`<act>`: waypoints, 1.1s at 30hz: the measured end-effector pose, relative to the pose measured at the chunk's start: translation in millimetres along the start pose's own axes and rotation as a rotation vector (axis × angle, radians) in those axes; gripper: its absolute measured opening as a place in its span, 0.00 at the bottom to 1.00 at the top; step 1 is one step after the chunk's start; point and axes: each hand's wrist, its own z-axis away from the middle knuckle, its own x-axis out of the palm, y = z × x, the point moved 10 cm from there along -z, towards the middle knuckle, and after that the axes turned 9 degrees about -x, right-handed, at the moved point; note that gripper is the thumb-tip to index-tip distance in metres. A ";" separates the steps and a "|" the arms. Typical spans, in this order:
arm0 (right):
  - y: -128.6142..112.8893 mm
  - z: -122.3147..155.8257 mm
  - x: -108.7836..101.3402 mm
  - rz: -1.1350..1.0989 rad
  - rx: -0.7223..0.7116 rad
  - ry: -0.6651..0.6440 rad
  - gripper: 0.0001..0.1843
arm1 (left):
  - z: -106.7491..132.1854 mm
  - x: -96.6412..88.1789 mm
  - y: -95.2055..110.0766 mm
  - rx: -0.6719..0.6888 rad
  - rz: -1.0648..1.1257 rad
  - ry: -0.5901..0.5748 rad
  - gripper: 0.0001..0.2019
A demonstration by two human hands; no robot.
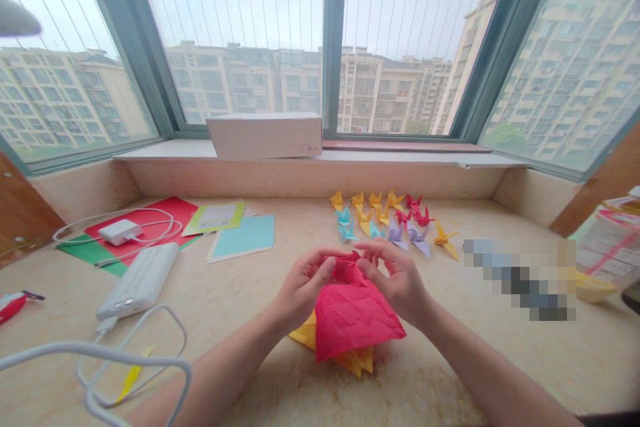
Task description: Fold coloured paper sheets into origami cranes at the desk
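Head view: pinching partly folded red paper sheet (pixel 357 320) with left hand (pixel 307 283), right hand (pixel 400 280); beyond, finished multicoloured paper cranes (pixel 383 215).

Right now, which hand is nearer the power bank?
Left. The left hand is to the right of the power bank, pinching the red paper; the right hand is farther right, at that paper's other side.

The left fingers (pixel 327 269) and right fingers (pixel 370 271) hide part of the upper folds of the creased crimson paper (pixel 356 320), which covers much of the yellow folded paper (pixel 361 363). A pixelated patch (pixel 517 280) masks part of the beige marbled tabletop (pixel 270 390). Print on the white rectangular box (pixel 265 137) is too small to read. The left edge crops a red-and-white object (pixel 13 307); the right, a clear plastic container (pixel 607 247).
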 end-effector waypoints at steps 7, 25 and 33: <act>12.5 5.5 5.0 -0.035 0.112 0.003 0.06 | 0.9 -2.9 -0.8 0.018 -0.028 0.039 0.15; 7.0 8.6 -1.0 0.029 -0.028 0.099 0.02 | -1.5 -20.5 -8.7 -0.105 -0.234 0.222 0.18; -18.8 7.3 7.9 0.116 -0.224 -0.026 0.11 | -3.1 -20.1 -7.2 -0.079 0.094 0.180 0.14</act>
